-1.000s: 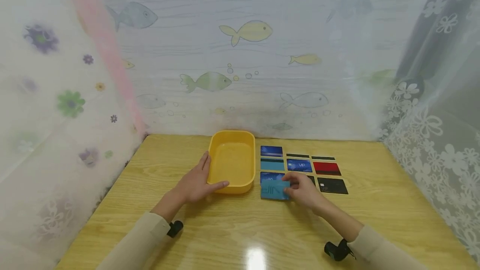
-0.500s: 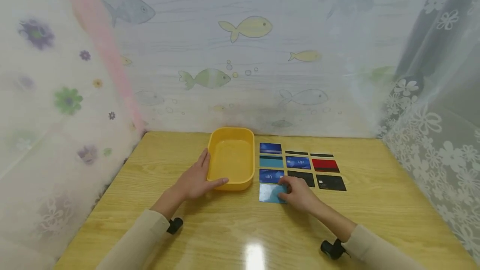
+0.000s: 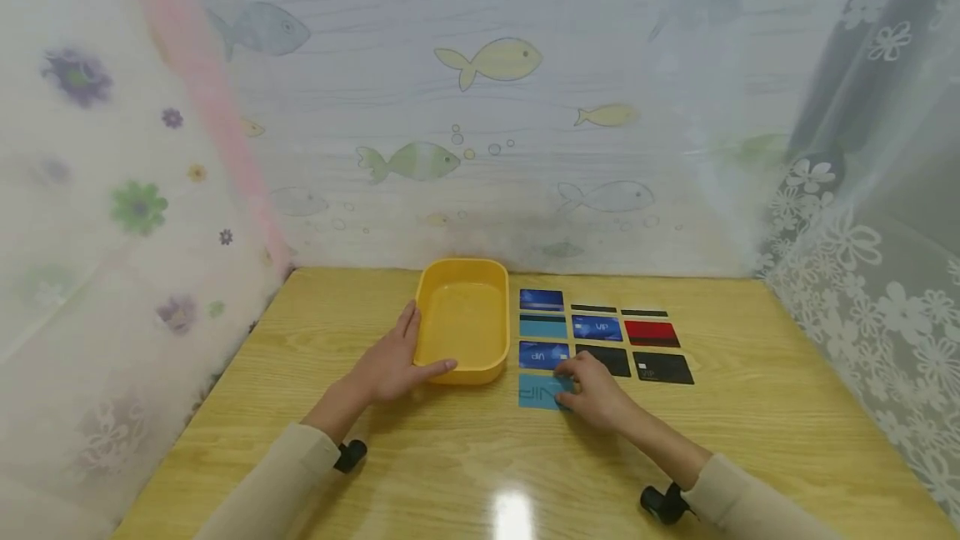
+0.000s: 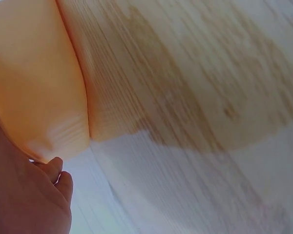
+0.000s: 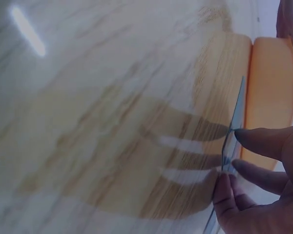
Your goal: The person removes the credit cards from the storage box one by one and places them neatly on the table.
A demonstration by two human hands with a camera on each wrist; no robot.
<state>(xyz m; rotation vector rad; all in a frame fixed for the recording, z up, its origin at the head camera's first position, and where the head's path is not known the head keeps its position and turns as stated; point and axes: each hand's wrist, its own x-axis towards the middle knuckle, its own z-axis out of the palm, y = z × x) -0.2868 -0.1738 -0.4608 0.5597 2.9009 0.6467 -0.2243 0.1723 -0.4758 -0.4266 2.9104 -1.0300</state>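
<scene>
My left hand (image 3: 386,367) lies against the left side and near corner of a yellow plastic tub (image 3: 504,340), fingers extended along its wall and thumb at the near rim. In the left wrist view that hand (image 4: 34,190) touches the tub's wall (image 4: 44,83). To the tub's right, my right hand (image 3: 592,394) pinches a teal VIP card (image 3: 536,392) at its right end. This card lies at or just above the table, below a blue VIP card (image 3: 542,355). The right wrist view shows the card (image 5: 239,105) nearly edge-on under the fingertips (image 5: 241,136).
Several other cards form rows right of the tub: a blue-striped card (image 3: 542,300), a light-blue card (image 3: 543,326), a blue VIP card (image 3: 597,327), a red card (image 3: 652,333) and black cards (image 3: 663,367). A fish-print curtain (image 3: 480,123) hangs behind the wooden table (image 3: 420,473).
My right hand has lowered the teal card and moved it slightly toward me, uncovering the blue VIP card behind it. The left hand stays at the tub.
</scene>
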